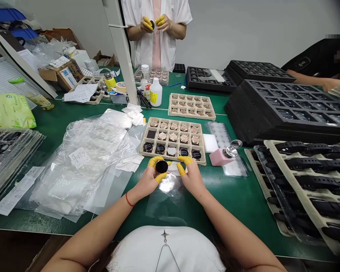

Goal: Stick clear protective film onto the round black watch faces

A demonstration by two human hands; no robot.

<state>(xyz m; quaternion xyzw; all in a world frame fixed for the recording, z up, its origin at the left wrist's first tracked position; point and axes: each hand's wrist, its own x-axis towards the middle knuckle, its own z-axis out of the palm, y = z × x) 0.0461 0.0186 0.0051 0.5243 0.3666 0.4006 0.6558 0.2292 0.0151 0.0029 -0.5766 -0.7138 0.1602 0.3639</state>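
Note:
Yellow finger cots cover fingertips on both my hands. My left hand [150, 177] grips a round black disc [161, 167] by its edge, between thumb and fingers. Just right of it, my right hand [190, 174] pinches a small white piece [174, 167], perhaps a wipe. Both hands are over the near edge of a beige compartment tray [143, 153]. Gold-coloured round watch parts [173, 136] fill its back rows, and mostly dark discs [160, 149] lie in its front row. One cell at the left holds no round part. Clear film [167, 204] lies beneath my hands.
Plastic bags [87, 158] cover the left side. A pink dispenser bottle [221, 156] stands right of the tray, with black trays [286, 109] and watch-strap trays [308, 181] beyond. White bottles [155, 92] stand behind. A person [155, 37] stands opposite; another's arm [311, 79] shows at right.

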